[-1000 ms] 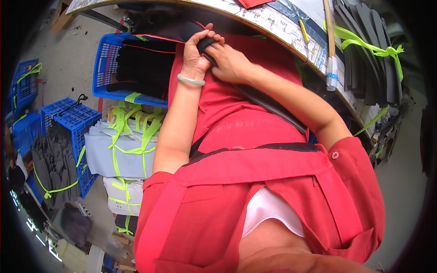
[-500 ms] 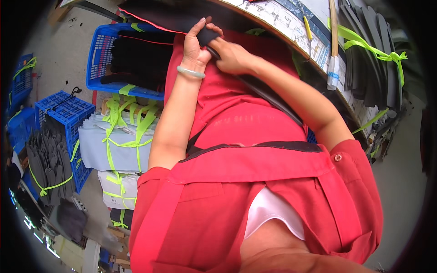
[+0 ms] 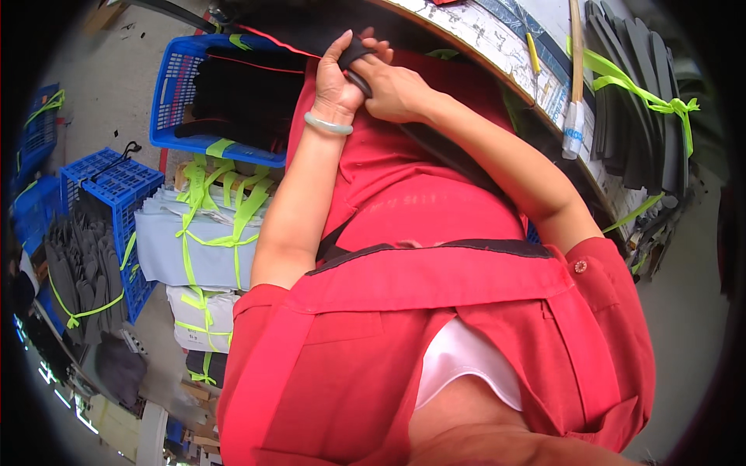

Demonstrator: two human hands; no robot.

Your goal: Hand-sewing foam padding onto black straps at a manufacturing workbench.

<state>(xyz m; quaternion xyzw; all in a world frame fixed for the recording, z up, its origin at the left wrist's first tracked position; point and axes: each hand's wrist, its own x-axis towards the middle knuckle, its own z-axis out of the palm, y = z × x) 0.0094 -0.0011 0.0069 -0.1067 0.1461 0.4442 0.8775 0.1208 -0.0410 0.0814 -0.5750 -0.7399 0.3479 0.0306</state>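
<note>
Up top, black strip [image 3: 359, 53] pinched by left hand [image 3: 336, 81] fingers and right hand [image 3: 392, 87] (both closed on it).

four blue crates [image 3: 225, 93], three grey bundles [image 3: 198, 241] with green straps

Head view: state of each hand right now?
Left hand: closed on the black fabric piece.
Right hand: closed on the same black fabric piece.

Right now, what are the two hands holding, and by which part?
Both the left hand and the right hand pinch the near end of a black fabric piece between their fingers.
</note>
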